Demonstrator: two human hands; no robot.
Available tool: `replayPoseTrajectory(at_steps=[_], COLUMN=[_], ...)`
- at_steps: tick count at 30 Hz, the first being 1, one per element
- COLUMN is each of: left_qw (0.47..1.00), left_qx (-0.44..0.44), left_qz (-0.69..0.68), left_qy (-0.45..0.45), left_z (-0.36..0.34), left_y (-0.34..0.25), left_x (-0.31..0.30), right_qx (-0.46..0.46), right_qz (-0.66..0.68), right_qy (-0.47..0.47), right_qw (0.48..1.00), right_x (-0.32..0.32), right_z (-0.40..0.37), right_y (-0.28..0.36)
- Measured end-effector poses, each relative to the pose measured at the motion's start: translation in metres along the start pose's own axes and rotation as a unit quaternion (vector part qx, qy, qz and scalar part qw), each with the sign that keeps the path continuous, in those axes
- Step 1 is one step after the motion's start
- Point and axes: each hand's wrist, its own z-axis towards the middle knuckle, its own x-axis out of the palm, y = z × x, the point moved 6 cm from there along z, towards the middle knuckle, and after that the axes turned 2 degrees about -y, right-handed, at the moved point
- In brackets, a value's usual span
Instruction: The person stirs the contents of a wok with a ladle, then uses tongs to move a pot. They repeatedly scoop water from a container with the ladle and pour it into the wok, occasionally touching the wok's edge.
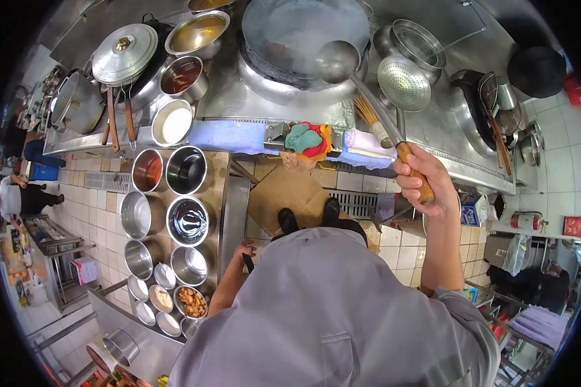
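Ladle (379,111) slants far and left from the right hand (429,180) — fingers wrapped around its wooden handle, bowl at the wok's (271,19) near right edge. The left hand (242,250) is well apart — I can't tell its grip.

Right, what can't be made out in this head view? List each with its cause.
All in the head view:
Far side of the wok: cut off by the top edge.
Whatever lies under the silver lid: the lid hides it.
Part of the ladle handle: covered by the right hand.
The dark thing at the left hand: too small to identify.
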Motion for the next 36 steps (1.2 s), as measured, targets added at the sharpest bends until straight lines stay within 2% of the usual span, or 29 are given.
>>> replayPoseTrajectory(at_steps=[1, 2, 3, 4, 5, 6, 7, 9, 11, 13, 15, 16, 18, 19, 20, 21, 22, 23, 24, 26, 29, 30, 32, 34, 36], left_qw=[1.0, 1.0, 0.989, 0.954, 0.954, 0.989, 0.998, 0.971, 0.968, 0.965, 0.971, 0.976, 0.965, 0.953, 0.94, 0.935, 0.946, 0.955, 0.953, 0.947, 0.937, 0.933, 0.925, 0.918, 0.968], left_qx=[0.021, 0.02, -0.05, -0.116, -0.113, -0.035, 0.046, -0.065, -0.109, -0.11, -0.094, -0.083, -0.107, -0.127, -0.146, -0.148, -0.109, -0.069, -0.07, -0.05, -0.05, -0.05, -0.052, -0.067, -0.07], left_qz=[0.007, 0.007, -0.135, -0.274, -0.274, -0.139, 0.001, -0.227, -0.223, -0.225, -0.207, -0.188, -0.22, -0.249, -0.278, -0.286, -0.265, -0.242, -0.246, -0.275, -0.312, -0.328, -0.358, -0.388, -0.233], left_qy=[-0.011, -0.013, -0.021, -0.028, -0.031, -0.042, -0.049, -0.034, -0.048, -0.071, -0.071, -0.068, -0.096, -0.116, -0.136, -0.148, -0.153, -0.156, -0.161, -0.161, -0.148, -0.139, -0.118, -0.034, -0.057], left_z=[0.002, -0.007, -0.017, -0.022, -0.019, -0.018, -0.014, -0.03, -0.046, -0.061, -0.075, -0.081, -0.096, -0.106, -0.115, -0.122, -0.124, -0.127, -0.126, -0.119, -0.106, -0.1, -0.086, -0.06, -0.048], left_y=[0.0, -0.014, -0.022, -0.029, -0.024, -0.025, -0.033, -0.061, -0.076, -0.089, -0.089, -0.091, -0.091, -0.088, -0.085, -0.08, -0.076, -0.072, -0.06, -0.04, -0.038, -0.039, -0.041, -0.033, -0.055], left_x=[0.002, 0.003, 0.004, 0.005, 0.008, 0.01, 0.015, 0.023, 0.031, 0.037, 0.046, 0.048, 0.054, 0.058, 0.061, 0.063, 0.063, 0.065, 0.067, 0.072, 0.065, 0.059, 0.049, 0.037, 0.012], right_qx=[0.001, -0.017, -0.037, -0.04, -0.085, -0.131, -0.151, -0.213, -0.307, -0.325, -0.256, -0.259, -0.211, -0.177, -0.12, -0.109, -0.09, -0.12, -0.15, -0.177, -0.095, -0.083, -0.066, -0.117, -0.126], right_qz=[0.0, -0.076, -0.152, -0.152, -0.242, -0.327, -0.357, -0.443, -0.631, -0.67, -0.67, -0.67, -0.636, -0.412, -0.153, 0.038, 0.227, 0.288, 0.348, 0.309, 0.407, 0.448, 0.512, 0.486, 0.479], right_qy=[0.001, -0.034, -0.068, -0.064, -0.12, -0.176, -0.22, -0.25, -0.317, -0.413, -0.466, -0.458, -0.435, -0.416, -0.36, -0.271, -0.174, -0.143, -0.112, -0.049, 0.08, 0.097, 0.068, 0.125, 0.121], right_qw=[1.0, 0.996, 0.985, 0.985, 0.959, 0.919, 0.895, 0.834, 0.637, 0.524, 0.518, 0.523, 0.601, 0.791, 0.913, 0.956, 0.954, 0.939, 0.918, 0.933, 0.905, 0.885, 0.853, 0.857, 0.86], right_x=[-0.003, -0.011, -0.019, -0.025, -0.04, -0.056, -0.076, -0.102, -0.141, -0.164, -0.199, -0.221, -0.271, -0.291, -0.298, -0.289, -0.279, -0.282, -0.281, -0.249, -0.212, -0.217, -0.173, -0.125, -0.099], right_z=[0.0, -0.001, 0.001, 0.005, 0.008, 0.009, 0.018, 0.035, 0.073, 0.111, 0.162, 0.191, 0.243, 0.257, 0.274, 0.277, 0.274, 0.27, 0.266, 0.229, 0.186, 0.179, 0.133, 0.096, 0.07], right_y=[0.001, 0.004, 0.01, 0.013, 0.023, 0.037, 0.057, 0.109, 0.165, 0.211, 0.248, 0.263, 0.283, 0.283, 0.274, 0.279, 0.288, 0.298, 0.303, 0.294, 0.284, 0.289, 0.271, 0.255, 0.237])
